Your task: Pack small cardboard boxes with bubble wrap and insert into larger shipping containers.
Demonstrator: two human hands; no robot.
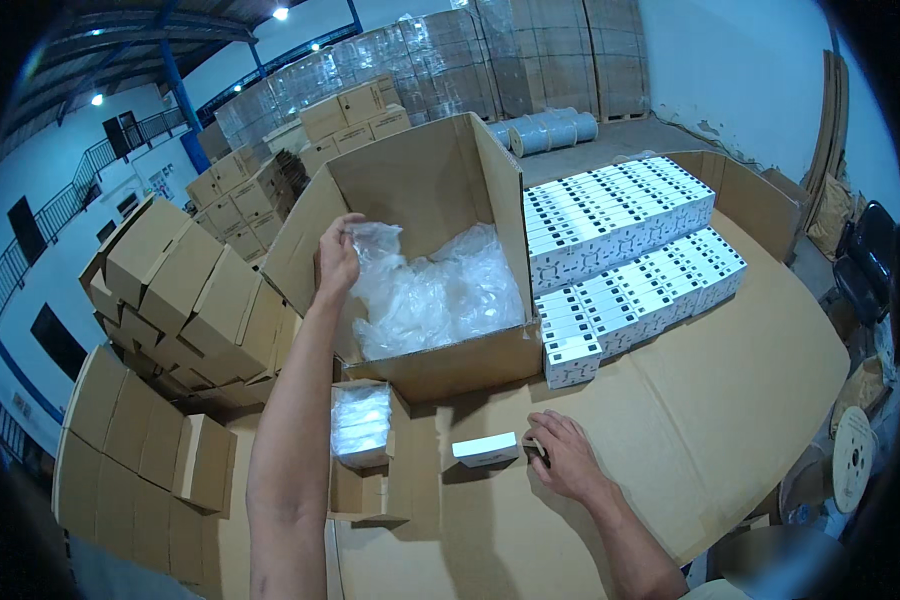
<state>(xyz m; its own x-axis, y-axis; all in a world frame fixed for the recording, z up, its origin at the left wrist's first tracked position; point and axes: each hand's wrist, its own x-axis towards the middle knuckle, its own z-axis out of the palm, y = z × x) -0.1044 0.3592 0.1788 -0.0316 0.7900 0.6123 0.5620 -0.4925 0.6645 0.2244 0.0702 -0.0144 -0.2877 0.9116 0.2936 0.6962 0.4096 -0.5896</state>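
Observation:
My left hand (338, 258) reaches inside the left wall of a large open carton (430, 365). Its fingers are closed at the edge of a clear plastic bag (375, 238) from the crumpled heap inside; part of the grip is hidden. My right hand (567, 455) rests over the cardboard-covered table, fingers bent and slightly apart, holding nothing that I can see. Just left of its fingertips lies a small white box (485, 450). A small open carton (400, 470) stands near my left forearm, with several plastic-wrapped packs (361, 420) in its far part.
Right of the large carton, white printed boxes (620, 220) stand stacked in stepped rows. Brown cartons (195, 290) pile up at the left, with another row (130, 450) nearer me. A dark chair (865, 260) and a cable reel (852, 458) are beyond the table's right edge.

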